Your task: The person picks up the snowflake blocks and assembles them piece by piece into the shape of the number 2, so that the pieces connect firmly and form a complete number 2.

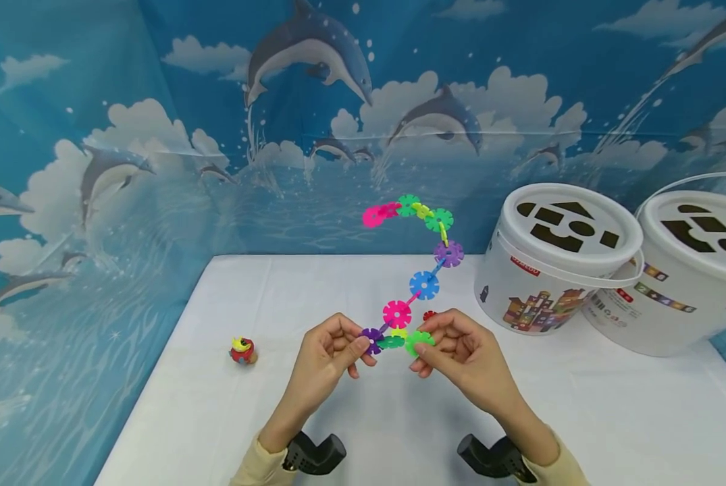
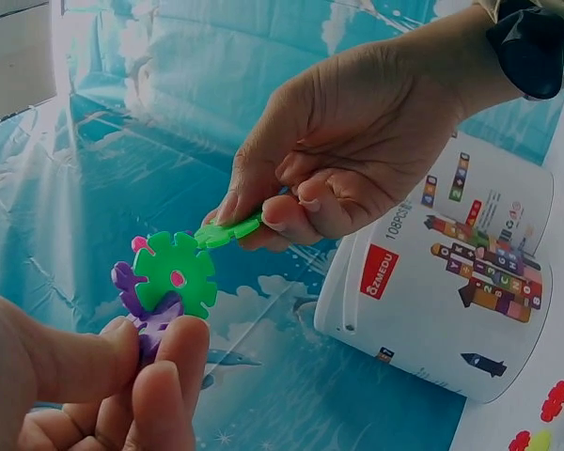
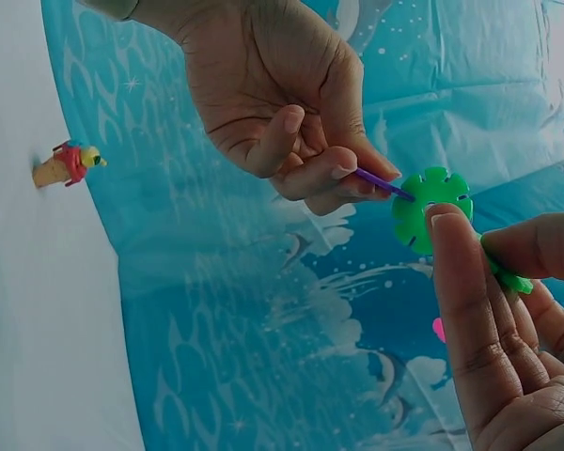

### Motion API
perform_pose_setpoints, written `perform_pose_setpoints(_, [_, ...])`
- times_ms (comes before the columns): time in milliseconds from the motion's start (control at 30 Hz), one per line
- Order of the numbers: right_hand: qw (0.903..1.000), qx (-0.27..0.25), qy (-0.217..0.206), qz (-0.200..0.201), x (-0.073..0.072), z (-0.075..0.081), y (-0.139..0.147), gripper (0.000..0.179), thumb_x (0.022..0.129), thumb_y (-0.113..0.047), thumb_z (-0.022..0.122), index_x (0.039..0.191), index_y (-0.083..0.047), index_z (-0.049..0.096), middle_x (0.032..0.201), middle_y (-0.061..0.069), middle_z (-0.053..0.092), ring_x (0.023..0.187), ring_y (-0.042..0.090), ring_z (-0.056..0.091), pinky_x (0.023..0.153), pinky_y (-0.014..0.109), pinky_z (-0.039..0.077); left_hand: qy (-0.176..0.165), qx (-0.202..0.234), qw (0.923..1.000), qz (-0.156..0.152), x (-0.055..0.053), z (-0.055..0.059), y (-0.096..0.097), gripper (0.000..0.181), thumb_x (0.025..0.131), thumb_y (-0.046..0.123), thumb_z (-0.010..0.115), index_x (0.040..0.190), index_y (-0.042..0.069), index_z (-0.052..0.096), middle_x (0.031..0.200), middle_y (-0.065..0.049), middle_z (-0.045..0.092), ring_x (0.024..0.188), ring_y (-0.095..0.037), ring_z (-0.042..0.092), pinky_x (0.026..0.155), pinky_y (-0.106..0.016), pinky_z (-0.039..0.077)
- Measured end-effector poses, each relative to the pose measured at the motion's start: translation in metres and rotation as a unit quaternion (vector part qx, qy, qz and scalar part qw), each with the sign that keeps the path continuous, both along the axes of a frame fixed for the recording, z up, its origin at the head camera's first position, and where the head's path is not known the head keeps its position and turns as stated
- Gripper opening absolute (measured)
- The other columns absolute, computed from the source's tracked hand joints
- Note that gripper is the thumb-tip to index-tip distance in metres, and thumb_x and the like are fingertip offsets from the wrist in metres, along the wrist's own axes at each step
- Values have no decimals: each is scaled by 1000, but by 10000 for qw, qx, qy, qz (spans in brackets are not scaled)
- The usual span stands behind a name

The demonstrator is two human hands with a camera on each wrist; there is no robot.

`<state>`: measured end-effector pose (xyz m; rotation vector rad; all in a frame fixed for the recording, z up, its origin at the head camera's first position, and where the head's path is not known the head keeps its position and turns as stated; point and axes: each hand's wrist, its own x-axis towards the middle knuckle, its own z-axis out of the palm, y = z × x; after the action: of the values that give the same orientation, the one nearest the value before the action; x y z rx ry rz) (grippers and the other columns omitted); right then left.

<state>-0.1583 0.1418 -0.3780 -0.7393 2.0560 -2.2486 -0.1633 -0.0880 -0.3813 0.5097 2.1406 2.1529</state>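
A chain of notched plastic discs, with pink, blue, purple, yellow and green pieces, arcs upward from my hands; its middle holds a blue notched disc, and a pink disc ends it at the top. My left hand pinches a purple notched disc between thumb and fingers. Joined to that piece is a darker green disc, seen face-on in the left wrist view. Between thumb and fingers of my right hand is a light green disc. Its edge meets the darker green disc's rim in the left wrist view.
Two white lidded buckets, a nearer one and another, stand at the right. A small red and yellow toy figure is on the white table at left. Behind my right hand lie a red disc and a yellow piece.
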Motion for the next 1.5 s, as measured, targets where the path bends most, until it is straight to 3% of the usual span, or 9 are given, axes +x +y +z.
perform_pose_setpoints(200, [9997,-162,183,35,0,0,0,21,86,11,61,105,8,53,81,26,61,67,26,68,61,36,55,-45,-6,10000,-3,0,0,0,15,93,10,62,93,-3,56,74,-15,67,64,-19,64,51,-26,50])
perform_pose_setpoints(633, [9982,-395,419,150,0,-4,0,20,85,16,59,103,11,52,82,23,62,66,26,68,58,38,55,-96,-116,9998,-89,0,0,2,15,93,10,62,92,-3,55,76,-15,68,68,-22,66,52,-26,51])
perform_pose_setpoints(867, [9974,-444,528,187,0,-5,-2,19,85,17,59,101,11,52,82,21,63,65,26,68,58,37,55,-30,148,9995,-270,1,-2,2,17,94,11,60,93,-5,53,77,-17,69,69,-25,69,49,-27,51])
perform_pose_setpoints(1200, [9965,-630,537,89,2,-6,-9,16,85,18,58,96,12,49,78,23,61,62,24,68,55,37,55,-102,197,9997,-66,4,-1,4,17,94,10,61,92,-5,53,76,-17,68,63,-21,67,51,-28,52])
perform_pose_setpoints(1500, [9968,-633,479,-66,4,-7,-12,17,84,18,60,97,12,51,79,21,63,63,25,68,55,40,54,66,305,9995,-51,4,-2,7,16,93,7,61,90,-6,52,73,-21,66,60,-19,66,52,-29,53])
